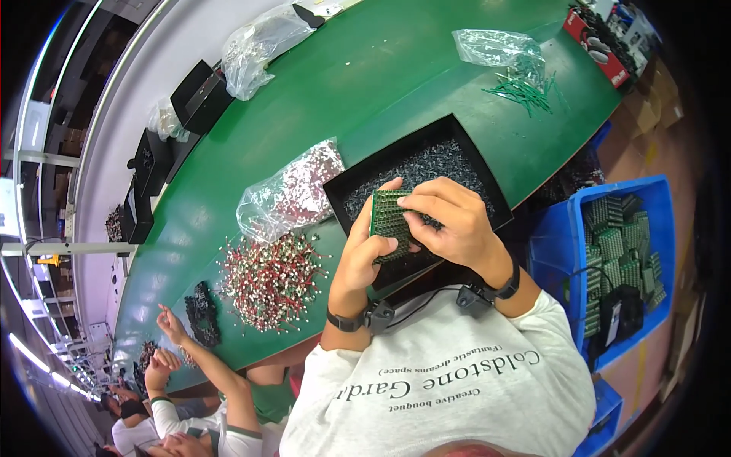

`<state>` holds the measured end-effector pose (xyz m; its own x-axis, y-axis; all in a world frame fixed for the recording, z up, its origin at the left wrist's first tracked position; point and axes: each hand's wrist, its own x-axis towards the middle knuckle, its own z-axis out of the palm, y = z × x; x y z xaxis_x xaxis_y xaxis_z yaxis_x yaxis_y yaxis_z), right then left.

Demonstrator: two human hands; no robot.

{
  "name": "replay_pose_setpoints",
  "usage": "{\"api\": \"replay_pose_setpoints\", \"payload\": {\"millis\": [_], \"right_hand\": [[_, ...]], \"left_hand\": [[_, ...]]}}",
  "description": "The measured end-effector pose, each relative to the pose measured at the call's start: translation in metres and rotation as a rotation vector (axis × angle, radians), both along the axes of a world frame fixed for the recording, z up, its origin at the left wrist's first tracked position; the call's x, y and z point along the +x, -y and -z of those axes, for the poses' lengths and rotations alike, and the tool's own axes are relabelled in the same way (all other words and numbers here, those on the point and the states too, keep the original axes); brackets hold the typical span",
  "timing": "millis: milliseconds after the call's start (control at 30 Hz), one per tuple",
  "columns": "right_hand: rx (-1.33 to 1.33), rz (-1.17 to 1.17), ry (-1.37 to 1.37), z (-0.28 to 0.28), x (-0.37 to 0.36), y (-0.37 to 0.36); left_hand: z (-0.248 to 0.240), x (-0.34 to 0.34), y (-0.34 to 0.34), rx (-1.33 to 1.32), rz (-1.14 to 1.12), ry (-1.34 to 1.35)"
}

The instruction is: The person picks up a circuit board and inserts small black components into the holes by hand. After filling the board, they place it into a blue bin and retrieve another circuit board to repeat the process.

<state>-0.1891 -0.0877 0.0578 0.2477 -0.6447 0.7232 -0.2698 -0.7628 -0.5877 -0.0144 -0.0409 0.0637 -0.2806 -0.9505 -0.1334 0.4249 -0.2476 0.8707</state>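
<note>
A green circuit board panel [388, 215] with rows of small parts is held upright over a black tray. My left hand [356, 257] grips it by its left and lower edges, thumb in front. My right hand [455, 222] is at the panel's right side, thumb and fingertips pinched together against its face; whatever is between them is too small to make out. Below both hands, the black tray [466, 131] contains many small dark components [449, 164].
Left of the tray lie a clear bag of small parts [308, 179] and a heap of red and white wired parts [270, 282]. Green strips [525, 93] lie at the far right. A blue bin [662, 228] of boards stands at right. A co-worker's hand [172, 324] is at lower left.
</note>
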Motion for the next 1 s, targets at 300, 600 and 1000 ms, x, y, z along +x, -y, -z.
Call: {"api": "replay_pose_setpoints", "payload": {"millis": [300, 600, 1000], "right_hand": [[0.063, 0.016, -0.140, 0.000, 0.020, -0.013], [0.007, -0.048, -0.125, 0.013, 0.024, -0.019], [0.120, -0.007, -0.096, 0.033, 0.002, -0.017]], "left_hand": [[0.010, 0.013, -0.004, -0.036, 0.002, 0.077], [0.020, 0.012, -0.008, -0.263, -0.050, 0.308], [0.024, -0.001, -0.004, -0.181, 0.030, 0.220]]}}
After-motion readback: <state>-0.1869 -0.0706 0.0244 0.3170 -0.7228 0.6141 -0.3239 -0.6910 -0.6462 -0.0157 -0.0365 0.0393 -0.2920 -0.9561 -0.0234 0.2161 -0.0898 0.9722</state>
